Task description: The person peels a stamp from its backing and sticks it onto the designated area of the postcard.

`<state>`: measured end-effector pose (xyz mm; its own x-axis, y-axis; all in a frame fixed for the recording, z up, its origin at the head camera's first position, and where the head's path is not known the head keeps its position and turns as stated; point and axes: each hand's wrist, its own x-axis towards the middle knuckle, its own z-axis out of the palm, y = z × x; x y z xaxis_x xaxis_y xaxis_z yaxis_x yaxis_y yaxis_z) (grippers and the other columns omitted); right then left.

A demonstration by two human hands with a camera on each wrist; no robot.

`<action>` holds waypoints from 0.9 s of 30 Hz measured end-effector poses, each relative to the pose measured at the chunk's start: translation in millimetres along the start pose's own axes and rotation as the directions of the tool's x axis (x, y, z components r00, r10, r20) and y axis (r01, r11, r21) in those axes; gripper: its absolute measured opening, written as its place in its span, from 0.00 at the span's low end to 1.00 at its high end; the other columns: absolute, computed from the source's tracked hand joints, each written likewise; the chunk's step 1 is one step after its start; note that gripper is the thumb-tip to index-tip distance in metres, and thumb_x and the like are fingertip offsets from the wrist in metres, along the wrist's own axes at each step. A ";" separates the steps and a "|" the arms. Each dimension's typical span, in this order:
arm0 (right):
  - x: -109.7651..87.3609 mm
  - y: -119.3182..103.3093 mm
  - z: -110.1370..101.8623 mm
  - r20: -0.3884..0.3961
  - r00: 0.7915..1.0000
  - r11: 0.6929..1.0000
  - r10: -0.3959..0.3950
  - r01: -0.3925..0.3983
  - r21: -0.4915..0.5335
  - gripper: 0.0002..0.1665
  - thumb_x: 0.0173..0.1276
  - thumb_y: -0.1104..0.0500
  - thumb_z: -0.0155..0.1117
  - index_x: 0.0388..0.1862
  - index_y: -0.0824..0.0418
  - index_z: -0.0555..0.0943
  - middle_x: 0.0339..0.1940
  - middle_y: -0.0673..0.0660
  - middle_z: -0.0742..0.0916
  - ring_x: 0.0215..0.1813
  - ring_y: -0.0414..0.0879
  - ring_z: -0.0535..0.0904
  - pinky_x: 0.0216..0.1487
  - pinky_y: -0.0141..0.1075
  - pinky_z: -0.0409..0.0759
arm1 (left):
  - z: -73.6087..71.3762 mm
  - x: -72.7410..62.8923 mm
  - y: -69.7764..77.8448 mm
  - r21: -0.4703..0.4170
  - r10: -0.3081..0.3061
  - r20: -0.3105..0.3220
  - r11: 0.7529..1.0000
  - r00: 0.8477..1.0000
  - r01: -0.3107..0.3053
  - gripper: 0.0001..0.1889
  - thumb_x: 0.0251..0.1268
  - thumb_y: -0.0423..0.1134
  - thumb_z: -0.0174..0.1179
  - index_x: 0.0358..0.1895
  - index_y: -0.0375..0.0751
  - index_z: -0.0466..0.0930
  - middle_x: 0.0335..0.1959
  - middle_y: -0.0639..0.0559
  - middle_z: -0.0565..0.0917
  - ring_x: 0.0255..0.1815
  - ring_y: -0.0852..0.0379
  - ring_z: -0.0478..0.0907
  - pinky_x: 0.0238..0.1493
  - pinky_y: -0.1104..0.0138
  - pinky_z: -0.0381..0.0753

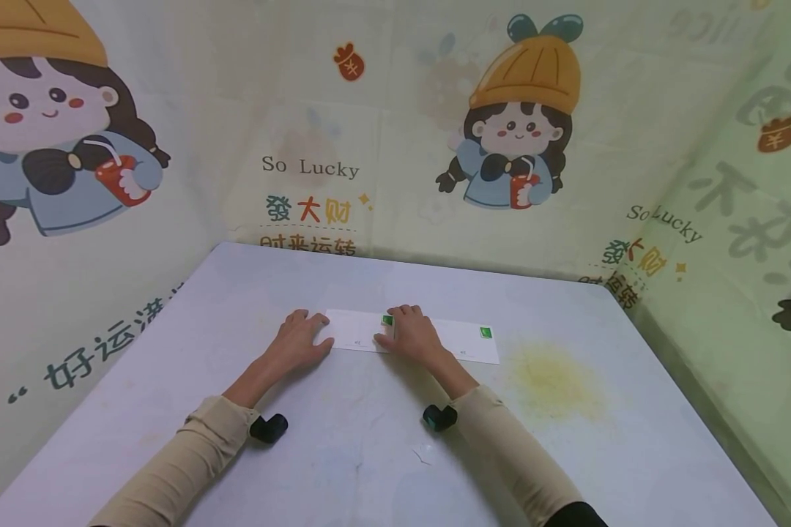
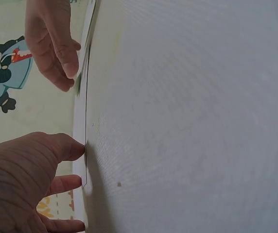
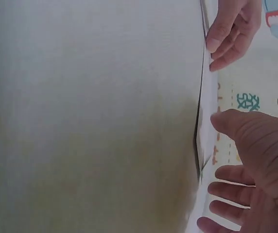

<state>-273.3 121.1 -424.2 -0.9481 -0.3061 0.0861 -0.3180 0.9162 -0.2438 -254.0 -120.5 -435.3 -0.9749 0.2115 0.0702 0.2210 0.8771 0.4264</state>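
Observation:
Two white envelopes lie side by side on the table in the head view. The left envelope [image 1: 352, 329] has a green stamp [image 1: 387, 320] near its top right corner, partly beside the right hand's fingers. A second green stamp [image 1: 485, 332] marks the right envelope [image 1: 458, 338]. My left hand [image 1: 296, 345] rests at the left envelope's left end, its thumb touching the edge and its fingers spread. Over the place where the envelopes meet is my right hand [image 1: 414, 335], fingers loosely extended; it hides whether they overlap. The right wrist view shows this hand [image 3: 255, 160] beside a slightly raised paper edge.
The white table [image 1: 362, 454] carries a yellowish stain [image 1: 556, 377] right of the envelopes. A printed cloth [image 1: 395, 132] with cartoon figures hangs behind and at both sides. Dark wrist cameras [image 1: 269, 428] sit on both beige sleeves [image 1: 191, 454].

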 end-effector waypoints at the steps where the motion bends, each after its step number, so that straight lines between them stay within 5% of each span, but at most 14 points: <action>1: -0.2 -0.4 0.5 0.017 1.000 1.000 0.001 -0.001 -0.020 0.39 0.70 0.41 0.66 0.70 0.64 0.75 0.68 0.62 0.79 0.70 0.58 0.72 0.68 0.53 0.73 | 0.0 -0.2 0.1 0.001 -0.003 0.002 1.000 1.000 0.003 0.26 0.71 0.43 0.61 0.66 0.32 0.75 0.69 0.22 0.67 0.72 0.27 0.63 0.70 0.38 0.64; 14: -4.2 -0.8 5.2 0.206 0.978 0.996 -0.032 0.049 -0.076 0.51 0.74 0.30 0.53 0.84 0.59 0.56 0.84 0.56 0.61 0.84 0.55 0.53 0.78 0.58 0.56 | -0.1 -0.5 0.1 0.015 -0.003 0.008 1.000 1.000 0.003 0.26 0.71 0.44 0.61 0.66 0.32 0.75 0.69 0.22 0.67 0.72 0.27 0.63 0.70 0.38 0.64; 27: -7.8 -2.7 4.2 0.260 0.964 0.989 -0.059 0.093 -0.119 0.49 0.77 0.30 0.45 0.84 0.58 0.53 0.85 0.56 0.57 0.85 0.52 0.49 0.80 0.53 0.54 | -0.2 -0.2 0.3 0.015 0.000 0.003 1.000 1.000 0.000 0.25 0.71 0.43 0.61 0.66 0.33 0.75 0.69 0.22 0.67 0.72 0.27 0.63 0.70 0.37 0.64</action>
<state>-265.0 120.0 -428.3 -0.8959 -0.4167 -0.1542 -0.4020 0.9080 -0.1181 -253.8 -120.3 -434.9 -0.9747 0.2131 0.0677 0.2218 0.8835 0.4126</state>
